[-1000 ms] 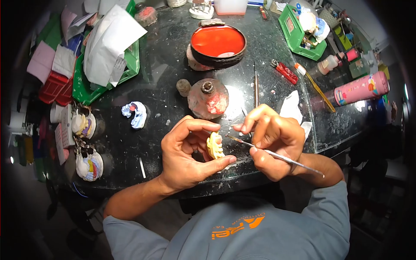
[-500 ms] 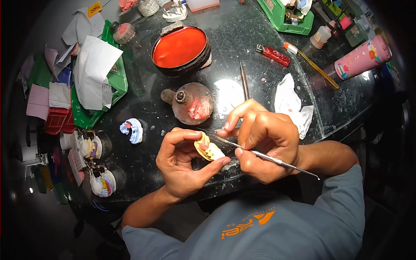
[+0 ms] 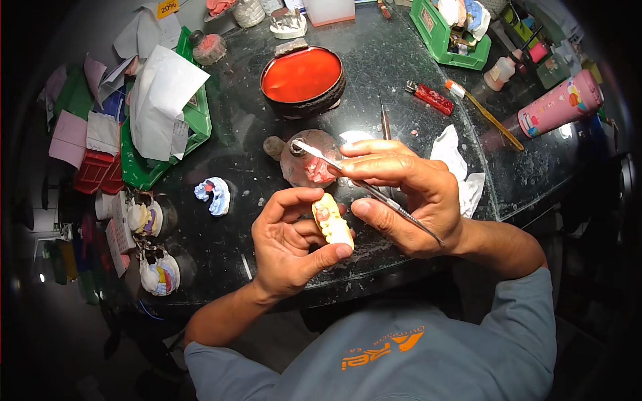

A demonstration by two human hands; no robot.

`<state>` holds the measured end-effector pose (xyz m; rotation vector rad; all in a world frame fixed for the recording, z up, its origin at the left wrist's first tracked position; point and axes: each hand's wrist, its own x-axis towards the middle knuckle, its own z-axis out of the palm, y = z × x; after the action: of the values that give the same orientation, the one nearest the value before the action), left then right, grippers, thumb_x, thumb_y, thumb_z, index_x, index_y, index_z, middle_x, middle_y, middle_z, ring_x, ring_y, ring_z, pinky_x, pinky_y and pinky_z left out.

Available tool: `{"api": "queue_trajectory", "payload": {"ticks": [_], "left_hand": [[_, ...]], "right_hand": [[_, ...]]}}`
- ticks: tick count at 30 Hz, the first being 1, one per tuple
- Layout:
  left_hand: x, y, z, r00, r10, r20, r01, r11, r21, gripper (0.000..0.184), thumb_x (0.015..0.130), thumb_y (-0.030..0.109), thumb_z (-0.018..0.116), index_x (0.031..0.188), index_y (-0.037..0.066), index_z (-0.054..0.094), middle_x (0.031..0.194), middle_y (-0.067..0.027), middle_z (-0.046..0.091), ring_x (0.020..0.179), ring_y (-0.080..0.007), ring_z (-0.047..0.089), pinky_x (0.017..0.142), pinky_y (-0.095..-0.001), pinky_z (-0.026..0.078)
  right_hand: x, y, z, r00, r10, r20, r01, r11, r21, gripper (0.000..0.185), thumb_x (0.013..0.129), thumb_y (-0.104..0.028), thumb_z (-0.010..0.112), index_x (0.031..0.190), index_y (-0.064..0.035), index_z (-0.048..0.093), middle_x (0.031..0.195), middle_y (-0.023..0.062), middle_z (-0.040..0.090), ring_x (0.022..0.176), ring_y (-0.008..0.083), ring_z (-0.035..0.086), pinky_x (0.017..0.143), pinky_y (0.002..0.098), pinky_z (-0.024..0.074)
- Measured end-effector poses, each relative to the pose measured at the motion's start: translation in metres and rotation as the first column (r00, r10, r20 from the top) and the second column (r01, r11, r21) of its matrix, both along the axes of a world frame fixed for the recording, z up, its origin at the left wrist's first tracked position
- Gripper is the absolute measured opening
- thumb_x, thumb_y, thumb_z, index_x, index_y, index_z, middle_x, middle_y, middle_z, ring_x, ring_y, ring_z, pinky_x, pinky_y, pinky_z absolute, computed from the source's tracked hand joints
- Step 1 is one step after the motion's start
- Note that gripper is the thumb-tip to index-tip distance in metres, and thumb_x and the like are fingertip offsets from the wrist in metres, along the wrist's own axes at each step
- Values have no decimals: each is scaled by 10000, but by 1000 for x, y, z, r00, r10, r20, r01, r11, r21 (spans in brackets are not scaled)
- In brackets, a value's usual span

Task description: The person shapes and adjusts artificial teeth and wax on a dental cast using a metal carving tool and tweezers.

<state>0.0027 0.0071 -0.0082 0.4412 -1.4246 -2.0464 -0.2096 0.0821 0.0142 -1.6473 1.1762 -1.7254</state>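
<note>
My left hand [image 3: 284, 244] grips a small yellow dental cast [image 3: 334, 230] between thumb and fingers, its row of teeth turned up, with a patch of pink wax on it. In my right hand [image 3: 418, 194] is a slim metal wax carver [image 3: 396, 206], held by the fingers. Its blade reaches over the mouth of a round spirit lamp [image 3: 292, 170]; whether it touches the wick, I cannot tell. No flame is plainly visible. The lamp's body is smeared with pink wax, and my right fingers hide part of its side.
A dark bowl of red wax [image 3: 301, 80] stands behind the lamp. A blue-white cast [image 3: 217, 197] lies left. Farther right are a red lighter [image 3: 433, 99], a toothbrush [image 3: 491, 119], crumpled tissue [image 3: 471, 190] and a pink bottle [image 3: 562, 103]. Green bins [image 3: 200, 123] hold papers.
The wax carver has moved from beside the cast to the lamp's mouth. My left hand has turned the cast more upright, its teeth facing up. The view has shifted slightly.
</note>
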Motion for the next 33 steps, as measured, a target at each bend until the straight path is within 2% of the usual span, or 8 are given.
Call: {"api": "queue_trajectory", "payload": {"ticks": [5,15,18,20,21,25,29,33], "left_hand": [[-6,5,4,998,60,-30,-59,998,20,672,787,-112,833,1347,-36,468,1216,-174,661,1031,-248,739,903,-344,639],[-7,6,5,996,91,13,-90,995,-49,643,753,-92,872,1285,-20,517,1127,-117,671,983,-157,722,863,-290,639],[-6,3,3,989,150,5,-145,962,-230,636,722,-66,905,1236,-12,534,1096,-102,647,959,-137,710,840,-271,634],[-7,0,0,975,217,-44,-213,865,-454,642,694,-48,932,1203,-5,544,1069,-93,626,927,-126,701,820,-258,629],[-4,-2,-2,975,220,-23,-198,821,-535,711,640,-38,967,1190,25,522,1058,-78,569,951,-124,643,821,-267,555],[-3,-6,0,954,294,-67,-266,714,-648,716,621,-28,978,1163,38,515,1022,-74,552,848,-112,594,753,-250,524],[-6,-5,2,935,341,-96,-317,681,-661,647,633,-27,973,1125,18,555,987,-90,601,837,-117,660,701,-242,585],[-7,-5,-2,918,377,-120,-335,577,-745,649,603,18,998,1099,39,580,968,-83,620,790,-135,641,650,-254,550]], "right_hand": [[-1,-1,-2,999,35,-14,-35,999,21,380,880,-28,775,1251,-12,698,1219,136,733,1226,278,649,894,361,620],[-1,-1,-3,999,36,15,-37,997,64,401,876,-45,786,1266,-26,694,1243,149,715,1205,274,663,863,351,621],[-3,5,3,996,93,17,-95,987,129,365,899,62,714,1256,69,641,1305,267,622,1259,319,622,1012,399,568],[-6,3,1,995,67,-80,-67,998,5,299,876,60,729,1165,73,656,1192,248,674,1183,321,649,1003,418,558],[-8,2,1,991,47,-126,-55,997,-60,266,864,60,736,1120,76,664,1136,239,699,1145,322,663,998,428,553],[-8,5,2,992,36,-118,-53,988,-144,154,758,66,756,854,5,652,917,132,715,945,282,691,867,379,542],[12,14,2,973,79,215,-85,996,19,130,782,62,723,863,12,633,878,147,685,976,279,689,830,359,560],[13,13,-3,985,120,122,-115,992,-41,122,791,61,712,831,8,609,843,129,674,967,284,690,809,379,576]]}}
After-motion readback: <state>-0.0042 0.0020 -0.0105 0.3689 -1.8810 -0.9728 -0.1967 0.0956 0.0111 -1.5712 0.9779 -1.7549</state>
